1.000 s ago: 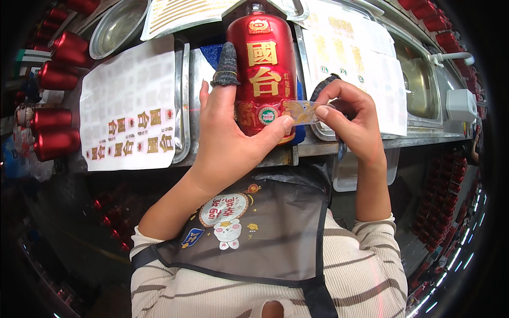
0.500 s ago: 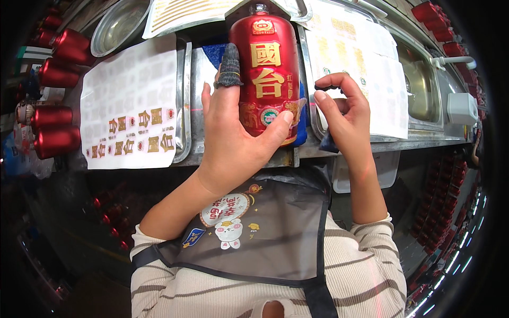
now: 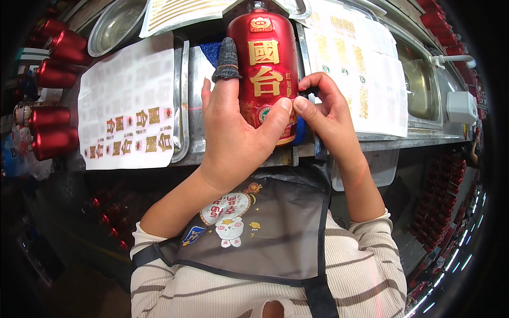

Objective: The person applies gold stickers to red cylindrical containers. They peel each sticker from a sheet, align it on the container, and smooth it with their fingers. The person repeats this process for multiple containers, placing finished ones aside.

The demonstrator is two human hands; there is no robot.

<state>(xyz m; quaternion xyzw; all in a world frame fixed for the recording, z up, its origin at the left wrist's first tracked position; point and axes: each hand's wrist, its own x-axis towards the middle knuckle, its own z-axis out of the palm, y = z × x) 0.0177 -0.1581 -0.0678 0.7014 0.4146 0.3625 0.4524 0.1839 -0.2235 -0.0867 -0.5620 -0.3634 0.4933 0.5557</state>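
A glossy red bottle (image 3: 243, 53) with raised gold characters lies in front of me, its neck pointing away. My left hand (image 3: 228, 130) is wrapped on its left side, a dark knitted finger cover on one finger. The left thumb presses on a gold decal band (image 3: 264, 113) with a round green emblem near the bottle's base. My right hand (image 3: 331, 114) is curled at the bottle's right edge, its thumb against the lower side beside the left thumb. Its other fingers are partly hidden behind the thumb and bottle.
White decal sheets lie on trays at left (image 3: 127, 95) and right (image 3: 382, 90); a gold-striped sheet (image 3: 180, 16) is at the back. A metal bowl (image 3: 117, 26) stands back left, red bottles (image 3: 55, 138) far left. A sink (image 3: 421, 87) with a white tap is at right.
My right hand has moved left to the bottle's right edge, near my left thumb. The clear film edge that stuck out there is now covered. My left hand has barely moved.
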